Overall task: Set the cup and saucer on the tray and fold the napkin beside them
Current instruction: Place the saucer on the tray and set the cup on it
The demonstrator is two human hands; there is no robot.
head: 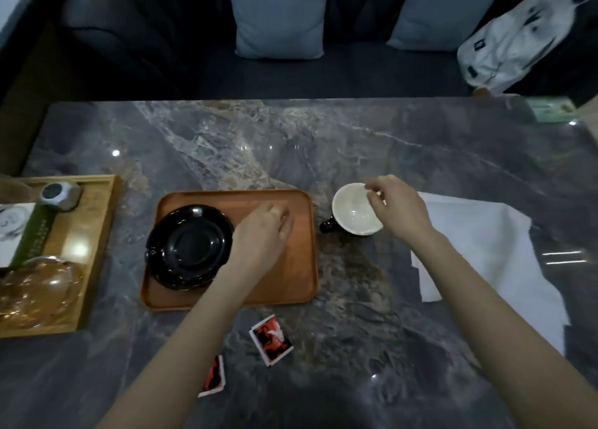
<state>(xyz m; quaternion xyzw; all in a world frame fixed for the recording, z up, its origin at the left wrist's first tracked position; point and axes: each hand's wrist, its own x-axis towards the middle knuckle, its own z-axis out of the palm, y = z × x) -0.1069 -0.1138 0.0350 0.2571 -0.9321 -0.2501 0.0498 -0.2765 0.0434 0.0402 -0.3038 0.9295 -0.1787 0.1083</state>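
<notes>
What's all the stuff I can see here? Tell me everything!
Table: one, grey marble, under it all.
Tray: one, orange-brown, centre.
Saucer: one, black, on the tray's left side.
Cup: one, white inside, dark handle, on the table right of the tray.
Napkin: one, white, unfolded, right of the cup.
Packets: two, red and white, near edge of the table.
Wooden tray: one, light, far left, holding a glass pot.
Cushions: two, pale blue, on the sofa behind.
Backpack: one, white, top right.
Left hand: over the tray, holding nothing.
Right hand: fingers at the cup's rim.
</notes>
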